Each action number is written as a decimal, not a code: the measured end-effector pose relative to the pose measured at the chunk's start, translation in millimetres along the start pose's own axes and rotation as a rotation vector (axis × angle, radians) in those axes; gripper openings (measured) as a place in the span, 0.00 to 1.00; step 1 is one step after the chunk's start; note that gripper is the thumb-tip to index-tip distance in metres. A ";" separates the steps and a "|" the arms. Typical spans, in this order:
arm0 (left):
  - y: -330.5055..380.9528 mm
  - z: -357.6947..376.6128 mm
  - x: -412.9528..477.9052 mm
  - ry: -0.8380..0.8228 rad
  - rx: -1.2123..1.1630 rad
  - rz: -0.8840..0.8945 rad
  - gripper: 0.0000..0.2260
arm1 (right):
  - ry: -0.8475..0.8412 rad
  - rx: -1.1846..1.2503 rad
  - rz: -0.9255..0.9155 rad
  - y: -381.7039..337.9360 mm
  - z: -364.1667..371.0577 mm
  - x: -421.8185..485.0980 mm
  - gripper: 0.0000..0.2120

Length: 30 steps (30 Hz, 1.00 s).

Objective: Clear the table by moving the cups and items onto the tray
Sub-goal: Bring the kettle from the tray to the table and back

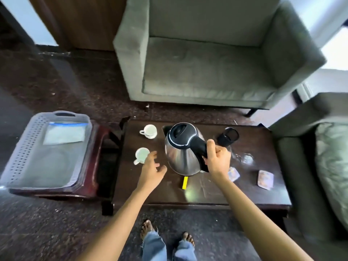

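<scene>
A steel kettle (181,154) with a black lid stands in the middle of the dark wooden table (254,193). My right hand (217,159) is closed around its black handle. My left hand (151,166) hovers open just right of a white cup (141,154), fingertips close to its rim. A second white cup on a saucer (149,131) sits farther back. A black cup (228,136) lies tilted at the back right. Two sachets (233,173) (265,179) and a yellow stick packet (185,182) lie near the front. The grey plastic tray (24,147) rests on a stool to the left.
The tray sits on a dark red stool (94,178) with a gap between it and the table. A paper sheet (65,134) lies in the tray. A grey armchair (207,53) stands behind the table, another seat with a cushion (331,166) to the right. My feet are below the table's front edge.
</scene>
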<state>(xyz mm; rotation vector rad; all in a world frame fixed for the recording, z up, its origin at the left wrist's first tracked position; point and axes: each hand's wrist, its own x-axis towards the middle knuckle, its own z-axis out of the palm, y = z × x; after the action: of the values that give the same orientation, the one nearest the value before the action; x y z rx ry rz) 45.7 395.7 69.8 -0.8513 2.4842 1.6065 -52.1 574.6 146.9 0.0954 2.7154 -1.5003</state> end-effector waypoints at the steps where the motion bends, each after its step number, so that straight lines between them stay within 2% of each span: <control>1: 2.8 12.2 -2.9 -0.050 -0.022 -0.007 0.30 | 0.006 -0.028 -0.002 6.7 -12.6 -1.0 0.29; 4: 10.4 50.1 -11.6 -0.208 -0.063 -0.006 0.40 | 0.035 -0.129 0.022 31.4 -49.8 -1.2 0.27; 8: 20.8 93.4 -22.1 -0.410 -0.091 0.036 0.53 | 0.060 -0.163 0.108 61.9 -89.3 -1.0 0.31; 14: 25.1 155.8 -33.4 -0.569 -0.269 -0.034 0.56 | 0.009 -0.233 0.205 99.6 -122.7 4.5 0.32; 22: 11.8 207.2 -32.0 -0.632 -0.443 -0.146 0.60 | -0.129 -0.225 0.315 125.7 -128.5 11.8 0.31; 26: 16.2 214.4 -29.5 -0.570 -0.507 -0.247 0.53 | -0.235 -0.206 0.307 127.8 -125.5 21.0 0.30; 30: 21.2 219.3 -27.3 -0.472 -0.555 -0.311 0.32 | -0.369 -0.145 0.324 123.7 -114.7 32.1 0.26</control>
<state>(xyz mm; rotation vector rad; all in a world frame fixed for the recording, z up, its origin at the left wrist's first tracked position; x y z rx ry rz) 6.5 601.7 -3.0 -0.7361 1.5326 2.0978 -75.6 738.5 101.4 0.2184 2.3661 -1.1054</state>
